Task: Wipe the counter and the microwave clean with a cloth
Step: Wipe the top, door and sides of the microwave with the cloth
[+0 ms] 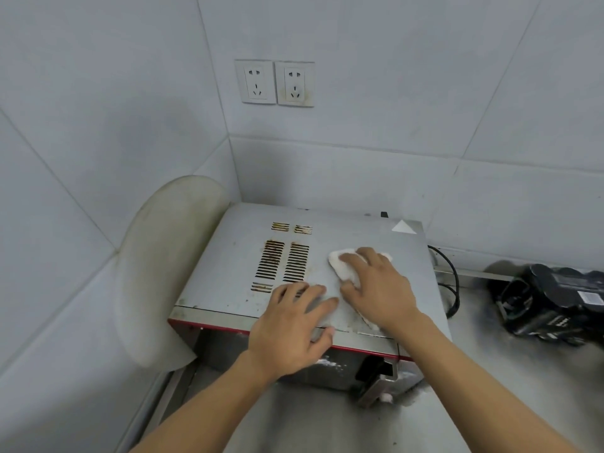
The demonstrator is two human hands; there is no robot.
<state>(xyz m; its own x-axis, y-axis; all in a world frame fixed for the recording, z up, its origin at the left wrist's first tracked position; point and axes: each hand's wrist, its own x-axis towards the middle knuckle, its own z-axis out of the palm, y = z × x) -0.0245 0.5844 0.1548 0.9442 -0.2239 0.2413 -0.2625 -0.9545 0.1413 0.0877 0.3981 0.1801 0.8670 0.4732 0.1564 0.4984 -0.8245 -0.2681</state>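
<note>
White cloth [343, 268], bunched into a pad, lies on the right half of the top of the microwave [228, 273], just right of the rust-stained vent slots [282, 261]. The right grip [376, 286] lies flat over it with fingers spread and only slightly bent, pressing down rather than pinching. That probably spreads the pressure across the pad for a broad wipe. The left grip [291, 322] holds nothing. Its palm and straightened fingers rest on the near part of the top, with the thumb at the red-trimmed front edge, most likely to brace the oven so it does not slide on the steel surface [490, 387] as the cloth is pushed.

The microwave stands in the far left corner, and a pale cutting board [157, 273] leans against the wall on its left. Its black power cord [452, 282] loops down on the right. Further right on the surface sits a black device [552, 302] that I cannot identify. Smears and whitish residue show on the surface near the oven, so I judge the counter part not yet done.
</note>
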